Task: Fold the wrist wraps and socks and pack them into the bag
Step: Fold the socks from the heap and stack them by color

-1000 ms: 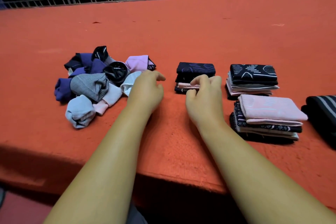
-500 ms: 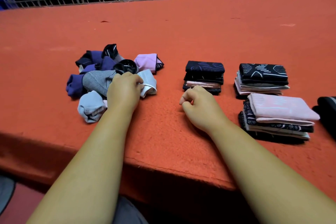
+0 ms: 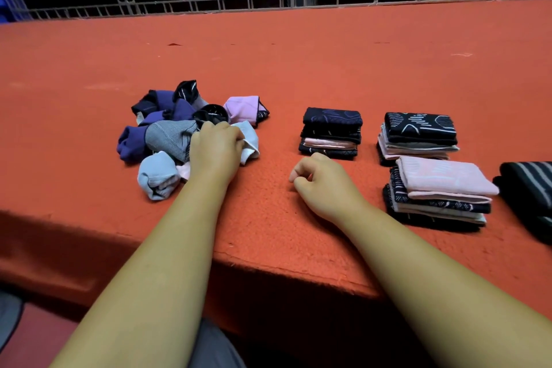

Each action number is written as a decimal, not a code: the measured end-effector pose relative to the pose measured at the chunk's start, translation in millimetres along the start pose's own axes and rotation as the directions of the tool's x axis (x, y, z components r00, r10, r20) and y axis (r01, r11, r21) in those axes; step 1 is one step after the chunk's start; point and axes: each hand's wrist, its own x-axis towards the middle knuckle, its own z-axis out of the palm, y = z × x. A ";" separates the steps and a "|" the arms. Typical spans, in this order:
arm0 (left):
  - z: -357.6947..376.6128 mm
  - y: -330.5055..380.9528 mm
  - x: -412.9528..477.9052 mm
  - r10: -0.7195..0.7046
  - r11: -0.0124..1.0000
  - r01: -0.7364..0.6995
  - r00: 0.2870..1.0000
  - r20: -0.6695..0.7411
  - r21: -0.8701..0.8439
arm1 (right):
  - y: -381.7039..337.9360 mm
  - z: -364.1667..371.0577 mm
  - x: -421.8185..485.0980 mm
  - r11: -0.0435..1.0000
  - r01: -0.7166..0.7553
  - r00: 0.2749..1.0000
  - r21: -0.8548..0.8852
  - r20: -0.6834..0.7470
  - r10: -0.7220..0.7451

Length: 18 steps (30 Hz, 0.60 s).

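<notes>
Resting on the right-hand edge of a heap of unfolded socks, the left hand has its fingers curled down and pressed together, gripping a pale sock. That sock's exposed end points right, toward the folded stacks. The rest lies under the hand, so its long axis cannot be told.

The heap sits left of centre on the orange-red cloth-covered table. It holds purple, grey-striped, light blue, black and pink pieces, bunched and overlapping with no common direction. A lilac piece lies at its far right edge, just beyond the pale sock.

The right hand rests on the cloth, fingers loosely curled with the thumb near the index finger, holding nothing. It lies just in front of the middle stack and apart from it.

Three folded stacks stand to the right, each with its long axis running left to right across the table. The middle stack is dark on top with a pink layer lower down. The far stack has a black patterned top. The near stack has a pink top and touches the far stack's front. A dark striped item lies at the right edge, partly cut off.

Bare cloth separates the heap from the stacks. A metal lattice railing runs along the table's far side.
</notes>
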 end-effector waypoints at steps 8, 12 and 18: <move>-42.6 39.0 -42.5 -0.128 0.867 0.191 0.978 0.165 -0.460 | -24.8 -14.1 -37.3 0.980 -0.133 0.991 0.148 -0.004 0.135; -61.5 63.4 -66.7 -0.090 0.756 0.246 0.957 0.276 -0.606 | -27.5 -28.0 -53.3 0.956 -0.275 0.960 0.103 -0.027 0.280; -81.5 93.9 -98.9 -0.012 0.612 0.329 0.913 0.408 -0.719 | -24.1 -43.9 -81.0 0.955 -0.287 0.957 0.068 -0.018 0.289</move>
